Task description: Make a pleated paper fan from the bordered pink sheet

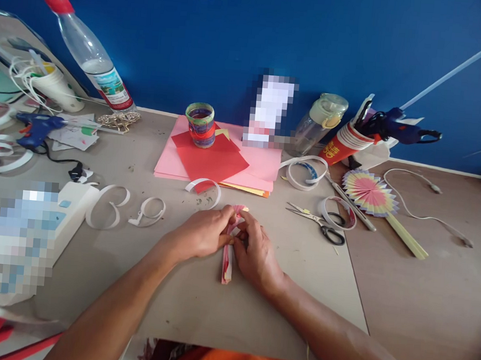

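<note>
A narrow strip of pleated pink paper (227,265) lies upright on the grey board (299,284) in front of me. My left hand (203,233) pinches its upper part from the left with closed fingers. My right hand (255,253) grips the same strip from the right, fingers curled over the folds. The strip's top end sticks out above my fingers, and its lower end lies free on the board.
Pink and red paper sheets (221,162) with a wrapped cup (200,124) lie behind. Scissors (318,222), tape rings (305,171), a paper fan (370,193), a red cup of tools (343,144), a clear bottle (88,51) and a blue glue gun (36,128) surround the board.
</note>
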The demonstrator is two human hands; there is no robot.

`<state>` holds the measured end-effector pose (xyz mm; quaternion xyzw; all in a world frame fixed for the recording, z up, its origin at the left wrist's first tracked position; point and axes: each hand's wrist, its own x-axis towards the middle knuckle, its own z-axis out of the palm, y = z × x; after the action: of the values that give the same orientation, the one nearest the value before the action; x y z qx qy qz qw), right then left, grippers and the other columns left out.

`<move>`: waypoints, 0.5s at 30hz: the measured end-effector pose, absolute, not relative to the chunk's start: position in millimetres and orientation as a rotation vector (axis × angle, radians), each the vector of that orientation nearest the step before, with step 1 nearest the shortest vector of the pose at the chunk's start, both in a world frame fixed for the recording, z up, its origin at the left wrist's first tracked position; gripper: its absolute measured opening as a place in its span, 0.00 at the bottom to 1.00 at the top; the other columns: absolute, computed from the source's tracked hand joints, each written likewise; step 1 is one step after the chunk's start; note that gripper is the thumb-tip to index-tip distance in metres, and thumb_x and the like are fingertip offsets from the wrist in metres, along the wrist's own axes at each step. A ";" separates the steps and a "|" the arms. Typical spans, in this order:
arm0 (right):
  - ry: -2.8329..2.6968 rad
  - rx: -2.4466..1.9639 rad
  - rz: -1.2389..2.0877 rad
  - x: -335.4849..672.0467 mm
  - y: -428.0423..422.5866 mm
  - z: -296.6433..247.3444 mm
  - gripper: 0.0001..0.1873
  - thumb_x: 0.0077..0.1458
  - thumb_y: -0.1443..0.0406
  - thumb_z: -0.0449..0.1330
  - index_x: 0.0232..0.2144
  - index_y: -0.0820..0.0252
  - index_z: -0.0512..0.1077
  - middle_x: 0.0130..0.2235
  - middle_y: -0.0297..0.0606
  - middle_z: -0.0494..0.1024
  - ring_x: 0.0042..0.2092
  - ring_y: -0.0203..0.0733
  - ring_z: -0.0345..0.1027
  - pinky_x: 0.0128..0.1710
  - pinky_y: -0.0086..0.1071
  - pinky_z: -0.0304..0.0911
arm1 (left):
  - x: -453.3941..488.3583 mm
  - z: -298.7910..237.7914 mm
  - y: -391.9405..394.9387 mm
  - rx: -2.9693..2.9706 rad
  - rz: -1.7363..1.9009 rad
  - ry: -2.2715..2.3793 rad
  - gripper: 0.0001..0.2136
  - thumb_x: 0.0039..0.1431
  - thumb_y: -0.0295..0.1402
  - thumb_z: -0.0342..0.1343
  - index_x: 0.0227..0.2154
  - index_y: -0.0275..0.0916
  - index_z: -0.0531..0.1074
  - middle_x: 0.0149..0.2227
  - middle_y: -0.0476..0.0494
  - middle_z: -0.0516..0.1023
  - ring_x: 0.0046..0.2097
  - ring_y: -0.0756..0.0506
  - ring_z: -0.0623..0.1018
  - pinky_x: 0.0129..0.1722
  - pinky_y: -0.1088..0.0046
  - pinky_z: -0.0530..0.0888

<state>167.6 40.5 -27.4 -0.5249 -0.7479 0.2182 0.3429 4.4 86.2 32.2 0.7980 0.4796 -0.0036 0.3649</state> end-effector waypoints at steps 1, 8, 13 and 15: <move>-1.952 -1.362 0.558 167.4 40.7 -27.1 0.30 0.49 0.74 0.50 0.56 0.58 0.56 0.35 0.39 0.75 0.37 0.45 0.69 0.38 0.39 0.66 | 5.2 31.9 85.7 2.059 -0.007 1.241 0.17 0.59 0.34 0.51 0.50 0.45 0.58 0.39 0.49 0.76 0.40 0.44 0.77 0.33 0.73 0.68; -1.984 -1.355 0.513 167.3 40.7 -24.5 0.32 0.49 0.75 0.49 0.57 0.59 0.54 0.36 0.40 0.75 0.37 0.46 0.68 0.38 0.40 0.66 | 6.8 34.1 85.2 2.076 -0.002 1.248 0.17 0.58 0.32 0.51 0.51 0.45 0.57 0.40 0.48 0.76 0.41 0.44 0.77 0.33 0.73 0.68; -1.993 -1.373 0.483 166.4 39.6 -24.2 0.32 0.49 0.75 0.49 0.58 0.59 0.54 0.36 0.41 0.74 0.37 0.46 0.68 0.38 0.41 0.66 | 7.8 35.3 85.6 2.064 -0.022 1.244 0.17 0.58 0.31 0.50 0.50 0.45 0.57 0.39 0.48 0.76 0.42 0.44 0.77 0.33 0.74 0.68; -1.992 -1.381 0.485 166.4 39.8 -24.0 0.32 0.49 0.75 0.49 0.58 0.59 0.54 0.37 0.42 0.73 0.37 0.47 0.68 0.38 0.41 0.66 | 8.1 35.1 85.7 2.058 -0.025 1.251 0.15 0.58 0.31 0.51 0.48 0.45 0.58 0.39 0.48 0.76 0.41 0.44 0.77 0.32 0.74 0.68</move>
<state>166.4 39.8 -24.0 -0.5276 -0.7611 0.1853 0.3288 8.1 85.7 35.1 0.7978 0.4848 -0.0098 0.3583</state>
